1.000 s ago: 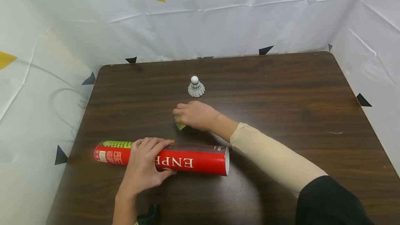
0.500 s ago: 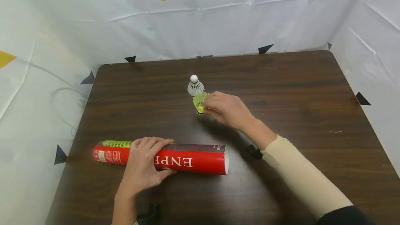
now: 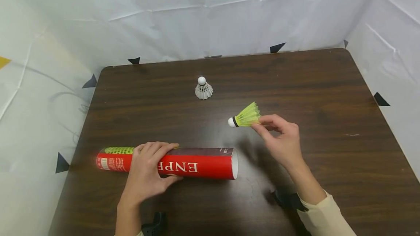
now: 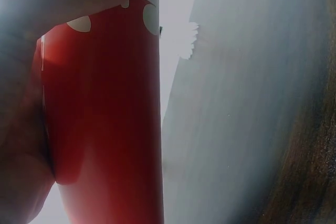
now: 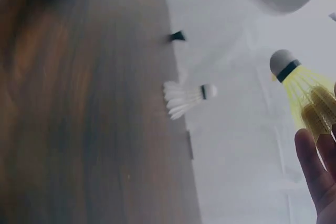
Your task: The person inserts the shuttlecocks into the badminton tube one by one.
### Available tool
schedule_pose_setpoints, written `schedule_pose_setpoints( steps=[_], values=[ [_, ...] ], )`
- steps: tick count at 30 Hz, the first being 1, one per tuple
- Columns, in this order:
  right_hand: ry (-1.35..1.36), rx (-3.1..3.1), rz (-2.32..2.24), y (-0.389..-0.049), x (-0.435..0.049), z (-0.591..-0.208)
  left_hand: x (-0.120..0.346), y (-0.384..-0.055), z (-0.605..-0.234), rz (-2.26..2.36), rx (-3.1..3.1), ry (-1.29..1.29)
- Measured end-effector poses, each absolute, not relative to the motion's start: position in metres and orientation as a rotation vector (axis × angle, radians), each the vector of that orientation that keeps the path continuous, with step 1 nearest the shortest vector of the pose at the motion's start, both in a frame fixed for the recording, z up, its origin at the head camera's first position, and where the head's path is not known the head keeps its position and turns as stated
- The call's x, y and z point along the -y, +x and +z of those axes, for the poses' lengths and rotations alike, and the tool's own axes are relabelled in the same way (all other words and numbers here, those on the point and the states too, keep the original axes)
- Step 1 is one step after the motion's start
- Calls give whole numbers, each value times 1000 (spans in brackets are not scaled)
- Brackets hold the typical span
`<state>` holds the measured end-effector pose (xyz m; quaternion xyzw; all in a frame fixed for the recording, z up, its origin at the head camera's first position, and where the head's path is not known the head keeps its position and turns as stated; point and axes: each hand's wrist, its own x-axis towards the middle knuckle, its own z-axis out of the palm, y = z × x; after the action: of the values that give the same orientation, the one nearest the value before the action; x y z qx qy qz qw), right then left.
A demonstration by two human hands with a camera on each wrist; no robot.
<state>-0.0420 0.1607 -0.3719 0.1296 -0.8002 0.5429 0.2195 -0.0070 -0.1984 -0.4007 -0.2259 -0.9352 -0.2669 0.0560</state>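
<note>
My left hand (image 3: 147,172) grips a red shuttlecock tube (image 3: 203,166) lying sideways on the table, its fingers over the top and the thumb along the near side. The tube's round end faces right. In the left wrist view the red tube wall (image 4: 105,103) fills the space beside my thumb. To the right of the tube, my right hand (image 3: 282,139) pinches a yellow shuttlecock (image 3: 247,115) by its skirt, above the table, with the white cork pointing left. The right wrist view shows the same yellow shuttlecock (image 5: 302,87) at the fingertips.
A white shuttlecock (image 3: 203,89) stands cork up towards the back of the brown wooden table (image 3: 311,90). White sheeting (image 3: 229,21) with yellow and black triangles walls in the back and sides. Dark straps (image 3: 155,223) show at the wrists.
My right hand has lifted the yellow shuttlecock from behind the tube, carried it right and turned it until its cork points left. My left hand stays on the tube.
</note>
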Motion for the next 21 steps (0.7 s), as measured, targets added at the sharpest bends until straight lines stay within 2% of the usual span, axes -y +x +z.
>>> schedule_pose_setpoints(
  steps=[7,14,21],
  values=[
    [193,2088,1688,4,-169,-369,199,-7,-402,-815,2826,-684],
    [305,1980,1846,36,-168,-383,199,-8,-402,-810,2827,-683],
    [361,2056,1908,47,-150,-392,199,-7,-402,-809,2835,-679]
  ],
)
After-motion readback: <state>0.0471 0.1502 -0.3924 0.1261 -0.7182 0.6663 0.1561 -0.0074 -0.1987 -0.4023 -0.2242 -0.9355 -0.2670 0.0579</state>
